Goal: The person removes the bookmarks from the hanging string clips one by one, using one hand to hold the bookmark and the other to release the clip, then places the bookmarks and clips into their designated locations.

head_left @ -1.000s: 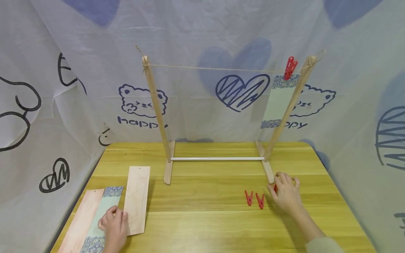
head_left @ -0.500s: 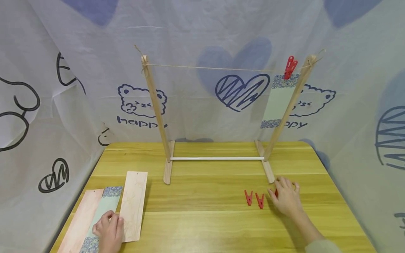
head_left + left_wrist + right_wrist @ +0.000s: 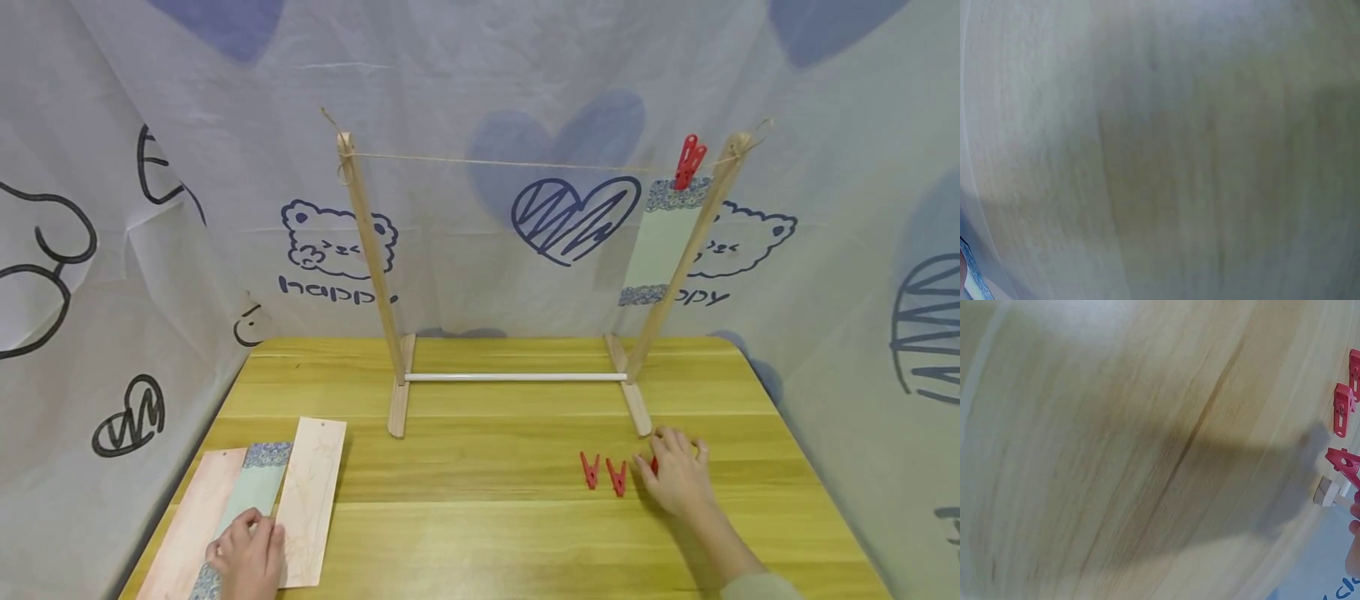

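At the lower left of the head view, my left hand [image 3: 247, 554] grips the left edge of a pale pink card [image 3: 311, 500] with faint line drawing and a small hole at its top. Under that hand lies a mint-green card [image 3: 255, 490] with blue patterned ends, partly covered. Another pink card [image 3: 191, 529] lies to its left. My right hand [image 3: 678, 475] pinches a red clothespin [image 3: 1342, 461], mostly hidden by the fingers in the head view. Just left of it, two more red clothespins [image 3: 590, 471] lie on the wooden table [image 3: 480, 533].
A wooden stand [image 3: 373, 258] with a string [image 3: 495, 162] between its posts and a white rod [image 3: 517, 377] below stands at the back. Near the right post, red clothespins [image 3: 690, 162] hold a green card [image 3: 660, 246] on the string. Printed cloth [image 3: 450, 75] surrounds the table.
My left hand has moved left and toward me, bringing the pale pink card along beside the mint-green one. My right hand has shifted slightly toward me, still with the clothespin.
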The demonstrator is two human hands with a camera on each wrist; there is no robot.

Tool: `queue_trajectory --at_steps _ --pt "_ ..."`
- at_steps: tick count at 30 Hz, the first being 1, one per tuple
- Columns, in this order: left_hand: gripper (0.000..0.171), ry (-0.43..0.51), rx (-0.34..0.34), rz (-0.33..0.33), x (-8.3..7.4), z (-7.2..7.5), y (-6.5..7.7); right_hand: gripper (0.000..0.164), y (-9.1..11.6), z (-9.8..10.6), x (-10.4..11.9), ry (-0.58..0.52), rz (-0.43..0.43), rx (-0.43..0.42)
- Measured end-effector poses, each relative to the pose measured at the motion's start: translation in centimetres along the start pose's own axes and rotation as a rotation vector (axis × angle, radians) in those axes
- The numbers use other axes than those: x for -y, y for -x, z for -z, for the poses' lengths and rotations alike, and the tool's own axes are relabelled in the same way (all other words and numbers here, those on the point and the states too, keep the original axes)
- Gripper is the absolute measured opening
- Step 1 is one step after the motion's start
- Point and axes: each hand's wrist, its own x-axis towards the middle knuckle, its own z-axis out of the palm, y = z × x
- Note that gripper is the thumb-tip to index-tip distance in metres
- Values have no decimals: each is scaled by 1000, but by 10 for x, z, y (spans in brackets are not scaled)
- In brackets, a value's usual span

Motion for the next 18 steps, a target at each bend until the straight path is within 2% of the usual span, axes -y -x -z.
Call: queue_trajectory --at_steps 6,14,18 --pt "37 -42 15 0 3 1 0 44 0 -3 -1 1 -18 21" --pt "42 -119 -41 -20 6 -1 1 46 2 -3 0 2 -41 73" --pt "40 -151 -15 1 8 0 1 45 2 -5 -1 -1 -49 79"
